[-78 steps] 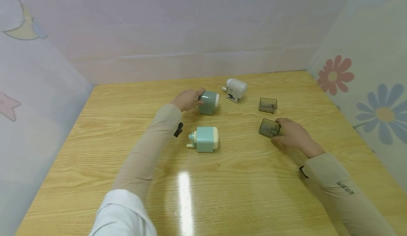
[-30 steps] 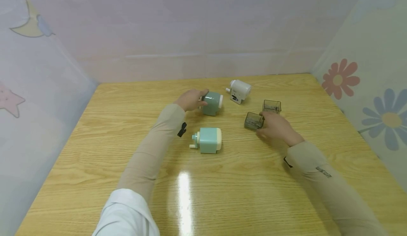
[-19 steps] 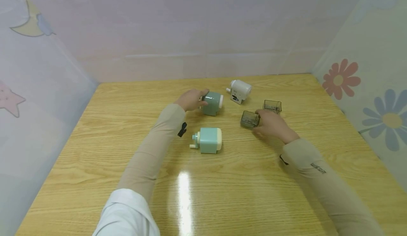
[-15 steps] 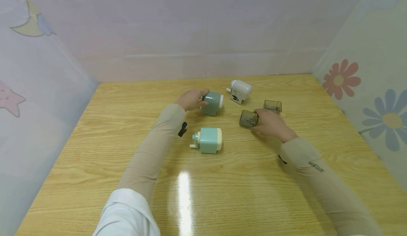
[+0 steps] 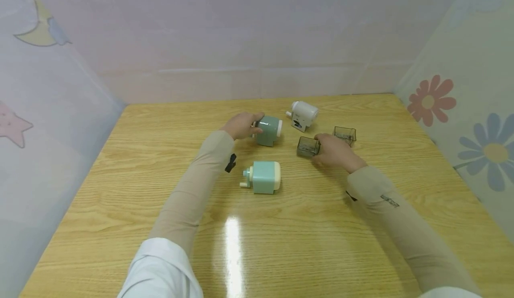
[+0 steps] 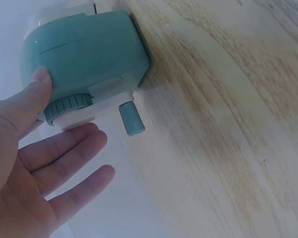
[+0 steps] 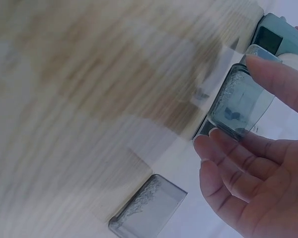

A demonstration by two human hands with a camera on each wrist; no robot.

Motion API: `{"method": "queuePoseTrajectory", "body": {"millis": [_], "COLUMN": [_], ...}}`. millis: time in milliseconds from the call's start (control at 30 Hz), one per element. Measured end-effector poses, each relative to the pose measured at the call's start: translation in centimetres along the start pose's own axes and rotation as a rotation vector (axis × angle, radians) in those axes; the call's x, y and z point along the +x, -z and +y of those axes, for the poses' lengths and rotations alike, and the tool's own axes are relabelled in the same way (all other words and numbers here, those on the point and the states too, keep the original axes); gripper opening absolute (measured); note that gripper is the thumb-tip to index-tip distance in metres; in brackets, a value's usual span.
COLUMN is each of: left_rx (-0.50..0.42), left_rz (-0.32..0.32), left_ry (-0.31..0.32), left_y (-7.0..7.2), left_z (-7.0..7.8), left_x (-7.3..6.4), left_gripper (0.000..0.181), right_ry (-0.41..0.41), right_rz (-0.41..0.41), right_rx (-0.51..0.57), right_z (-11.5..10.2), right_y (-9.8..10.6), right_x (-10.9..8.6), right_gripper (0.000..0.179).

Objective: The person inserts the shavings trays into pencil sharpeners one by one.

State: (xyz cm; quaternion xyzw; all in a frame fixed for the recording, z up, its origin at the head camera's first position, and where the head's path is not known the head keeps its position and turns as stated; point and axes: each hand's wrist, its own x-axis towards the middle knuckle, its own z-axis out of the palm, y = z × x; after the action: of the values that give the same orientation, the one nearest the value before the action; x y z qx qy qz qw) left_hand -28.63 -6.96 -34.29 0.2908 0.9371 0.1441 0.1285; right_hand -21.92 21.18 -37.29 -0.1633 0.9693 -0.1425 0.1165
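Note:
My left hand [image 5: 242, 126] holds a dark green pencil sharpener [image 5: 266, 130] near the back middle of the table. In the left wrist view, the thumb lies on its body, beside the ridged knob and the crank with its green handle [image 6: 132, 119]. My right hand [image 5: 335, 151] pinches a smoky clear shavings drawer [image 5: 308, 147] between thumb and fingers, to the right of that sharpener. Shavings show inside the drawer. The right wrist view shows a dark opening [image 7: 267, 40] in the green sharpener, just beyond the drawer.
A second clear drawer [image 5: 345, 134] with shavings rests behind my right hand. A white pencil sharpener [image 5: 304, 114] stands at the back, and a light teal and cream sharpener [image 5: 263, 177] in front of the green one. Walls border the wooden table [image 5: 160, 253].
My right hand has carried the drawer leftward and slightly back, from in front of the second drawer towards the green pencil sharpener. My left hand keeps its hold on the sharpener.

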Motion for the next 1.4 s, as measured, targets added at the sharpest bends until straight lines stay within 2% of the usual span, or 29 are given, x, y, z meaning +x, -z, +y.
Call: {"method": "queuePoseTrajectory", "body": {"millis": [467,667,900,1100,1400], "left_rx": [-0.017,-0.002,-0.009,-0.021,-0.025], "left_rz": [0.011,0.018,0.019,0.017,0.029], "left_ry": [-0.011,-0.024,-0.033,-0.024,-0.020], "left_y": [-0.3,-0.5,-0.4,-0.4,-0.5], "left_z": [-0.3,-0.4,-0.4,-0.5,-0.6], "left_x": [0.1,0.3,0.2,0.2,0.3], "left_gripper": [0.064,0.064,0.064,0.064,0.064], "right_ry": [-0.019,0.013,0.033,0.038,0.053], "right_rz": [-0.025,-0.010,-0.007,-0.008,-0.023], "right_rx": [0.016,0.000,0.007,-0.023,-0.010], "right_z": [-1.5,-1.7,-2.2,-2.7,-3.3], "right_y": [0.2,0.0,0.0,-0.1,-0.5], "right_x": [1.3,2.0,2.8,3.5,4.2], "right_gripper": [0.072,0.071,0.078,0.070,0.069]}}
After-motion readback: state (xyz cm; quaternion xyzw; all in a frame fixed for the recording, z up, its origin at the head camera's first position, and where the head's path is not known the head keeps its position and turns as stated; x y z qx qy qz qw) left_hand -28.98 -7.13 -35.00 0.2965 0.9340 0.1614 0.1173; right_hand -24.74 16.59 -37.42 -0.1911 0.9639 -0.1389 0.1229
